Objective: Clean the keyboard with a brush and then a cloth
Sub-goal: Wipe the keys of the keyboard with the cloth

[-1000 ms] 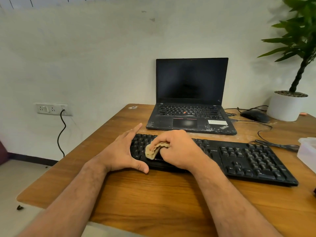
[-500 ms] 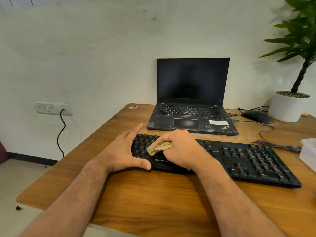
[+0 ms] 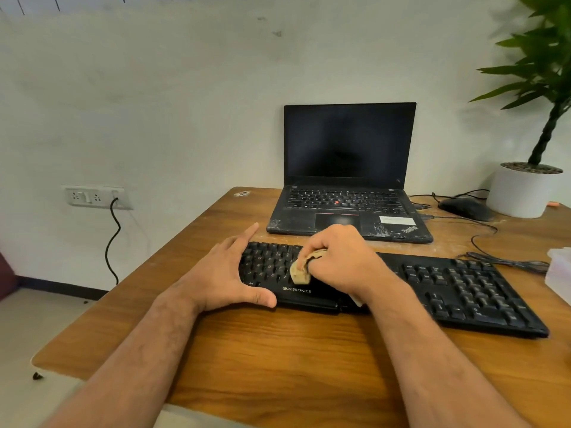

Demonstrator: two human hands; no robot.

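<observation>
Matt black plastic keyboard (image 3: 432,282) under the right hand (image 3: 343,261), which grips a crumpled beige cloth (image 3: 301,268); below both hands, smooth wood-grain table (image 3: 278,350).

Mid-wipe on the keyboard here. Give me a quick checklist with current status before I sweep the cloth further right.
1. Cloth gripped by right hand: ok.
2. Cloth touching the keys of the keyboard: ok.
3. Left hand bracing the keyboard's left end, fingers straight: ok.
4. Path to the right free of things on the keys: ok.
5. Keyboard cable clear of the keys: ok.
6. Keys already wiped are clean: cannot tell.
</observation>
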